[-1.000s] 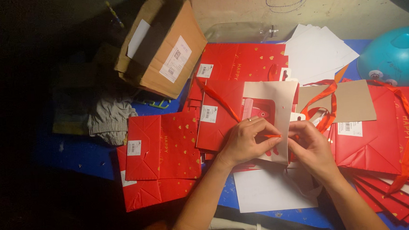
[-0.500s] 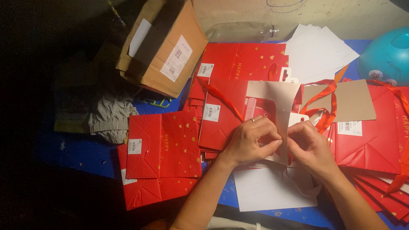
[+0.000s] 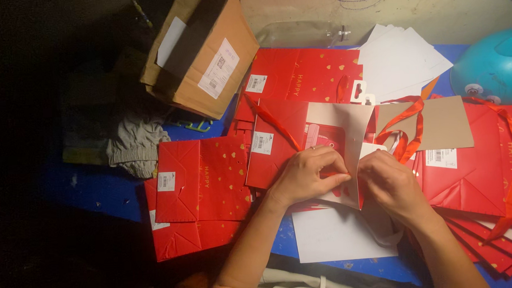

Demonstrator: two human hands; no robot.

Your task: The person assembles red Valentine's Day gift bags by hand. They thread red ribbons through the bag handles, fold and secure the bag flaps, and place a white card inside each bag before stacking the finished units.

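A red paper gift bag (image 3: pixel 279 146) with gold hearts lies flat in the middle, its mouth folded back so the pale inside (image 3: pixel 347 123) shows. My left hand (image 3: pixel 309 175) pinches the bag's lower edge and a red ribbon there. My right hand (image 3: pixel 391 185) grips the same edge from the right, fingers closed. The two hands nearly touch. A red ribbon handle (image 3: pixel 275 121) runs across the bag's top.
Flat red bags lie at the left (image 3: pixel 203 181), at the back (image 3: pixel 310 72) and stacked at the right (image 3: pixel 482 174). A brown cardboard box (image 3: pixel 203 51), white sheets (image 3: pixel 399 60), a brown card (image 3: pixel 445 124), a teal round object (image 3: pixel 494 64), grey cloth (image 3: pixel 132 143) and white paper (image 3: pixel 337 235) surround them.
The bag's folded-back flap has shifted slightly; both hands have drawn closer together at its lower edge. Everything else stays put.
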